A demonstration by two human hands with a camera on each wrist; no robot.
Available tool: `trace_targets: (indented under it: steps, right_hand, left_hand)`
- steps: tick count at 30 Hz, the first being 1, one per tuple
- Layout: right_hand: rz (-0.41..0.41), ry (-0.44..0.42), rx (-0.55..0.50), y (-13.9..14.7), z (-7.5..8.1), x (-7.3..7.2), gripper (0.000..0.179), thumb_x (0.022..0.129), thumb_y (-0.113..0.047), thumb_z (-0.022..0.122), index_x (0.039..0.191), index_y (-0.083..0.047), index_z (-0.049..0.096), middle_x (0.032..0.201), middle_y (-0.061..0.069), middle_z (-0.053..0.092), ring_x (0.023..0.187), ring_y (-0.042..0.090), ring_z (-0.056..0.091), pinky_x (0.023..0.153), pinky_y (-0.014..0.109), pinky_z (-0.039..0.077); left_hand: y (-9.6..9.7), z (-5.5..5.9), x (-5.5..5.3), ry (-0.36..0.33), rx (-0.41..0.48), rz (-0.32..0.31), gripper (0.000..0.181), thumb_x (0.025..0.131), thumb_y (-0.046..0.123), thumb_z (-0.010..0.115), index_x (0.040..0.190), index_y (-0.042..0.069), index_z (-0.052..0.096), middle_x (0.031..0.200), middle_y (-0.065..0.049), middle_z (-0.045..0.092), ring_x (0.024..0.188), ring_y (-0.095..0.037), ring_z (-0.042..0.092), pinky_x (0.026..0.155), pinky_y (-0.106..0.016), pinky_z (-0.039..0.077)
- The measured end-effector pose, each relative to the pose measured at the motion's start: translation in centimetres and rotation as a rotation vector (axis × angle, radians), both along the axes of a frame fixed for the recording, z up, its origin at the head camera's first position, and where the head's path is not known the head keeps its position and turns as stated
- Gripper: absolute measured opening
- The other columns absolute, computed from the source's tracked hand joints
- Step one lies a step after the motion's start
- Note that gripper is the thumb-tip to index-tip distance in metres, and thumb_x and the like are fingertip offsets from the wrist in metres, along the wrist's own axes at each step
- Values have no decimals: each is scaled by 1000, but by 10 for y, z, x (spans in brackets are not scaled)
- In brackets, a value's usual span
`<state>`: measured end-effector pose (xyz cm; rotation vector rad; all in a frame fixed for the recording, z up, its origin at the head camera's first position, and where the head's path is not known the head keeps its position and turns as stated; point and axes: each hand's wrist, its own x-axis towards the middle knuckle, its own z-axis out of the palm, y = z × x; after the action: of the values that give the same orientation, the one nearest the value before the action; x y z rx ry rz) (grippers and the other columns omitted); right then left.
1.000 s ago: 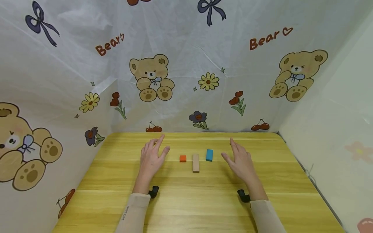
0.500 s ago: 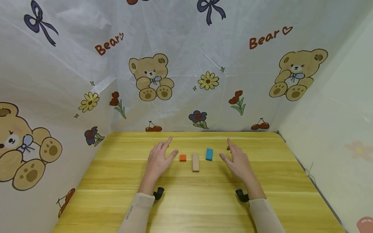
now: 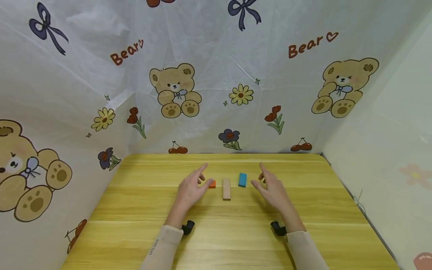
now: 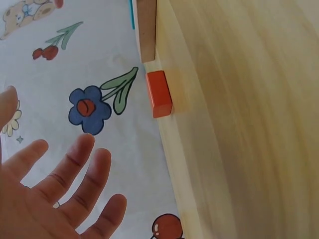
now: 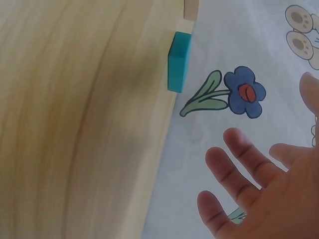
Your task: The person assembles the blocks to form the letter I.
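Left hand, right hand hovering, fingers apart; orange wood-like rectangular block likely handling light, stiff; sides inviting pinch.

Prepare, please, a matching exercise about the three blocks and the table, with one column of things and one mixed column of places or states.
Things:
1. orange block
2. wood-coloured block
3. blue block
4. table

Places or states:
A. nearest to the right hand
B. bears all three blocks
C. partly hidden by the left hand in the head view
D. the middle one of the three blocks

Right pairs: 1-C, 2-D, 3-A, 4-B
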<state>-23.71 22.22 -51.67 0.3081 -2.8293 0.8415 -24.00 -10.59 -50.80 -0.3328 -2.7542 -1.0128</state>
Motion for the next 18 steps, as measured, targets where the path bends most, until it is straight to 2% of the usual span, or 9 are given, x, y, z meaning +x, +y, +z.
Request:
trace_targets:
  steps: [5,10,15,18]
  right_hand:
    - [0,-22,-8,-4,-1,0,80,107,-43,62,169,-7,27,117,8,65,101,29,60,84,46,43]
    - [11,-46,-19,-6,-4,-2,80,106,-43,64,168,-7,29,110,5,65,90,20,56,80,40,43]
    - [33,-76,-51,-7,-9,-3,80,105,-38,67,168,-7,28,105,4,65,80,15,53,73,33,43]
    - [40,-104,-76,-8,-10,-3,81,105,-38,67,169,-9,27,102,3,65,77,14,54,71,32,43]
  left_hand:
    - [4,-3,1,-66,75,-20,64,101,53,69,159,40,47,106,4,69,94,-18,68,76,-35,52]
    - [6,-8,0,-107,84,-61,63,100,59,67,158,41,49,105,8,69,87,-9,65,74,-32,52]
    - [10,-12,0,-135,114,-109,59,101,49,71,156,39,53,99,7,68,81,-9,64,72,-31,52]
    - [11,-16,0,-146,115,-135,58,101,49,71,156,38,53,95,8,68,78,-9,63,71,-30,52]
